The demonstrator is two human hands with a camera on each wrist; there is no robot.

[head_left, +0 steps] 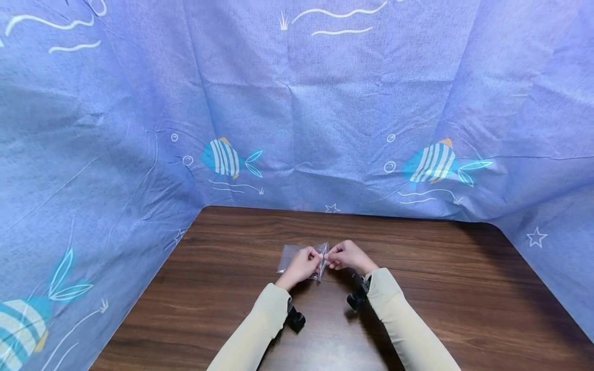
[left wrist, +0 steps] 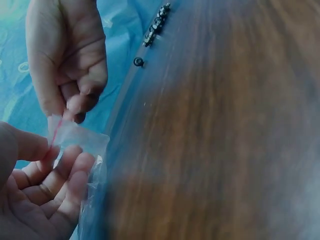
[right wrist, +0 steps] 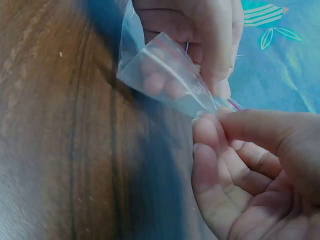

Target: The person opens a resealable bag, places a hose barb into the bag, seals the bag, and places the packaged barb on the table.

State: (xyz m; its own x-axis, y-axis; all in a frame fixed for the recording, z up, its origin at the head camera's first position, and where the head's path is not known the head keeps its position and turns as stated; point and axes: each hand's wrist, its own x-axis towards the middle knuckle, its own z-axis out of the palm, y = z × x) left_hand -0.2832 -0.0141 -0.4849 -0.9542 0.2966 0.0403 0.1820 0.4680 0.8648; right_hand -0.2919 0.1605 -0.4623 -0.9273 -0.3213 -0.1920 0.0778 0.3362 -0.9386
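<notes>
A small clear zip bag [head_left: 289,255] with a red line along its seal lies at an angle between the two hands, over the middle of the table. Thumb and index finger of the left hand [head_left: 302,265] pinch it by the sealed edge, the other fingers spread behind the plastic in the left wrist view. At the opposite end of the seal, the right hand [head_left: 347,255] pinches a corner between thumb and forefinger. Seen from the right wrist, the bag [right wrist: 165,75] is creased, with the left hand's fingertips showing through it.
Beyond the bag, the left wrist view has a row of small dark metallic pieces [left wrist: 157,25] and a separate dark ring-like piece [left wrist: 138,62]. A dark wood table [head_left: 232,242] extends around the hands. Blue fish-print cloth [head_left: 325,113] hangs behind it and at both sides.
</notes>
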